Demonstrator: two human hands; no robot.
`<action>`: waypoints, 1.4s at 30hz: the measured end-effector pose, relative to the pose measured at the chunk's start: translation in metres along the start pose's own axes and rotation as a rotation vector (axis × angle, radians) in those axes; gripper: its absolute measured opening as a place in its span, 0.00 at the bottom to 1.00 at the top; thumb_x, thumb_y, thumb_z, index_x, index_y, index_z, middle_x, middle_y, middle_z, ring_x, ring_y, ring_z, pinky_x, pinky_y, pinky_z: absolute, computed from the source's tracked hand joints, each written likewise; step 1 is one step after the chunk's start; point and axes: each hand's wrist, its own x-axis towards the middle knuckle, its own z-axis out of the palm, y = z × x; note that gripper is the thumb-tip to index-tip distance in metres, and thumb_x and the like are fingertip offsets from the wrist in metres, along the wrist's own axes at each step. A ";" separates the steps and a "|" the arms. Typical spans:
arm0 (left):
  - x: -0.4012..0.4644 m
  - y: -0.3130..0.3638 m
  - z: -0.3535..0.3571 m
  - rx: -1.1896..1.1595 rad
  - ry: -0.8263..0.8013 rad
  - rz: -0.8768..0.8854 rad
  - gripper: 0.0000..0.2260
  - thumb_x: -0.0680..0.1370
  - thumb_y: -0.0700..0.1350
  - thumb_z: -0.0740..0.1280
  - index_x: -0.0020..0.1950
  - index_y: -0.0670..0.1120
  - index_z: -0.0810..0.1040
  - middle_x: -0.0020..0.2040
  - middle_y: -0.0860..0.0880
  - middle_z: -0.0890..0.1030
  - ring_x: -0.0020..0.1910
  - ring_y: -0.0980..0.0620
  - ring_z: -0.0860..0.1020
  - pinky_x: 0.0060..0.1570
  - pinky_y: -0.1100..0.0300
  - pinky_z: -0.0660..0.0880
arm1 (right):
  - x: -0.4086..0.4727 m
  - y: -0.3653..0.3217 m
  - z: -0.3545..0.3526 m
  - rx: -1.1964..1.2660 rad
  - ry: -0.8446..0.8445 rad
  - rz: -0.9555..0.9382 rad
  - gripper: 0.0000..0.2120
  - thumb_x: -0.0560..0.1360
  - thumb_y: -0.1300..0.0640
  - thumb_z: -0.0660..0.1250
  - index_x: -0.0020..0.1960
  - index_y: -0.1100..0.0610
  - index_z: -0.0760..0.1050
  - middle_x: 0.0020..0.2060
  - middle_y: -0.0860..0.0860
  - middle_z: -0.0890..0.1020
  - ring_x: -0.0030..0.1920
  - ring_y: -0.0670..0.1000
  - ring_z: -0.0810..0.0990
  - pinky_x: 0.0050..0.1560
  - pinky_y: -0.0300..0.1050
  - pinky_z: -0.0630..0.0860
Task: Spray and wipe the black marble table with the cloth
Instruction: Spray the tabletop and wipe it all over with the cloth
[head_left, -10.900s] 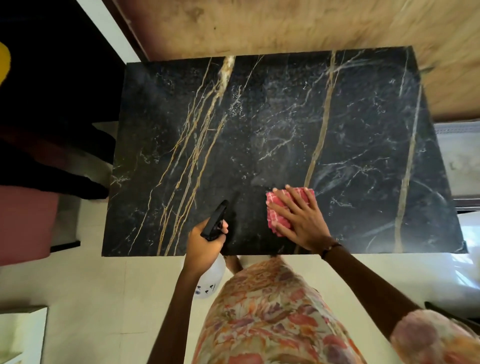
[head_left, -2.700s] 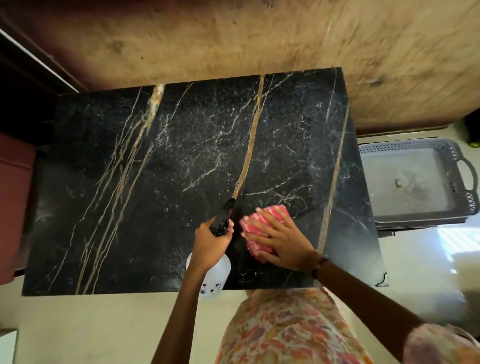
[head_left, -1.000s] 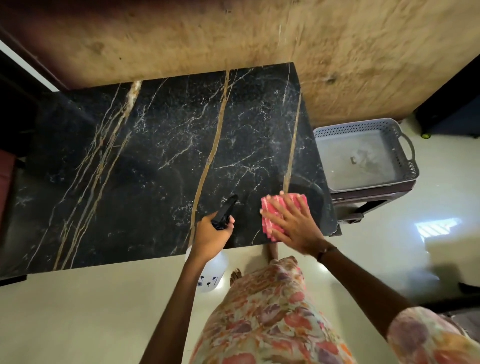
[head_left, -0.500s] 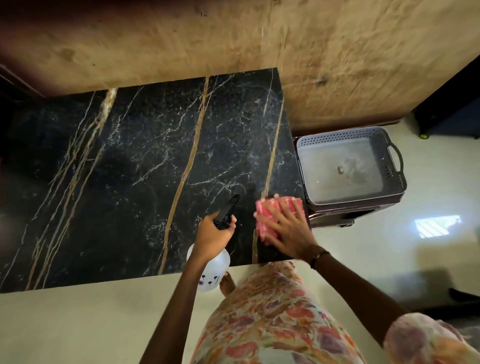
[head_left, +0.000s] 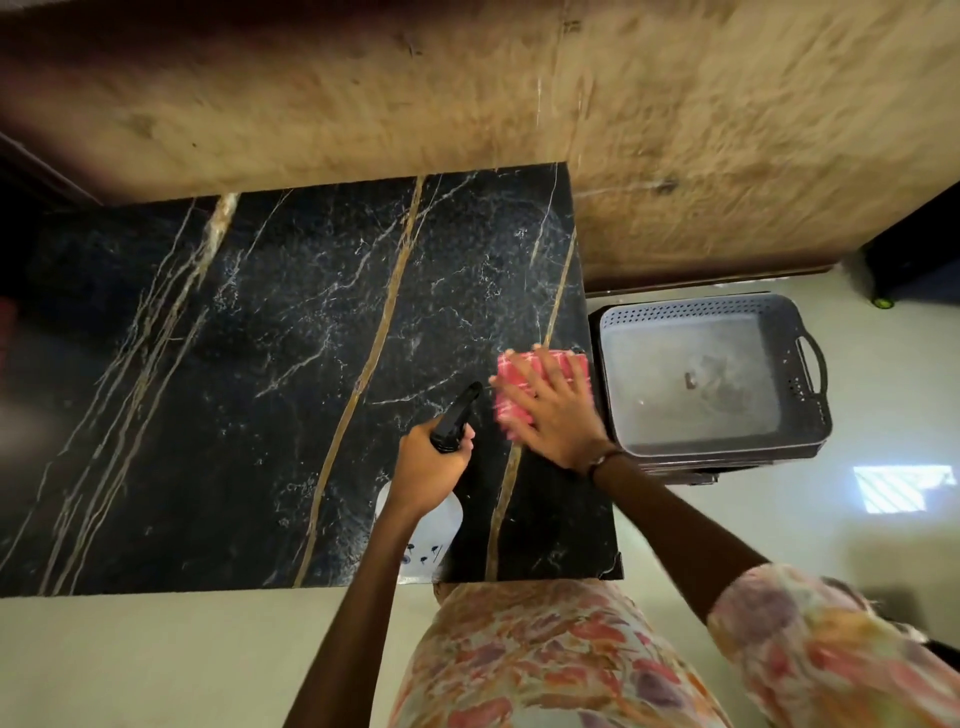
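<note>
The black marble table (head_left: 249, 395) with gold and white veins fills the left and middle of the head view. A folded pink cloth (head_left: 511, 379) lies near the table's right edge. My right hand (head_left: 558, 415) presses flat on it with fingers spread. My left hand (head_left: 434, 470) grips the black trigger head of a white spray bottle (head_left: 434, 540) just left of the cloth, above the table's near part. The nozzle points away from me.
A grey perforated plastic basket (head_left: 779, 312) with side handles sits on a dark stand right beside the table's right edge. A brown rough wall (head_left: 519, 93) runs behind the table. Pale floor (head_left: 130, 665) lies in front, and a dark object (head_left: 914, 260) stands at far right.
My right hand has slid the cloth away from the near edge, further up along the table's right edge. The left hand with the bottle has followed over the table.
</note>
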 end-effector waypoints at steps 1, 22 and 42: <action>0.003 0.002 0.001 -0.003 0.006 -0.004 0.08 0.74 0.43 0.70 0.35 0.52 0.80 0.33 0.48 0.81 0.29 0.54 0.76 0.33 0.55 0.74 | 0.003 -0.012 0.002 0.013 0.001 -0.044 0.27 0.79 0.37 0.48 0.76 0.44 0.58 0.77 0.52 0.60 0.77 0.61 0.56 0.74 0.69 0.46; 0.079 0.054 0.002 0.006 0.017 -0.028 0.05 0.74 0.43 0.69 0.40 0.42 0.79 0.32 0.40 0.78 0.28 0.49 0.73 0.33 0.54 0.72 | 0.044 0.026 0.001 0.017 -0.007 -0.318 0.26 0.80 0.36 0.48 0.76 0.43 0.58 0.76 0.51 0.62 0.77 0.60 0.56 0.74 0.68 0.52; 0.162 0.104 0.003 0.046 -0.016 -0.001 0.05 0.73 0.41 0.68 0.41 0.50 0.81 0.34 0.48 0.80 0.28 0.52 0.74 0.33 0.57 0.72 | 0.130 0.124 -0.028 -0.030 0.111 -0.334 0.27 0.79 0.36 0.47 0.75 0.44 0.60 0.75 0.51 0.61 0.76 0.57 0.55 0.74 0.65 0.46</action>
